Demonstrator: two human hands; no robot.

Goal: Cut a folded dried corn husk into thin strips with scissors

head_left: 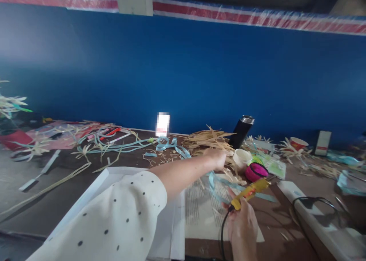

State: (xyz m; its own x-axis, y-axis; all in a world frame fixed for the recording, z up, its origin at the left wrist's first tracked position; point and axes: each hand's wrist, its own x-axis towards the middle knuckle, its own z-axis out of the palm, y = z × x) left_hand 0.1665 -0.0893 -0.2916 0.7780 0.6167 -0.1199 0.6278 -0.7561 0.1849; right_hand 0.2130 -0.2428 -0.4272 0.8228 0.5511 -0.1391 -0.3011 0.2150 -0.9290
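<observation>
Right fingers (244, 207) clamp a smooth yellow tool (252, 191). Left hand (216, 159) is beside dry, ragged strips (207, 138); its grip I cannot tell.

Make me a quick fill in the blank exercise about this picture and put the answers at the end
1. The corded tool in the right hand is mostly ____ in color.
2. The white sleeve on the left arm is patterned with dark ____.
3. The tall panel behind the table is ____.
4. The bottle behind the white cup has a ____ body.

Answers: yellow; dots; blue; black.
</observation>
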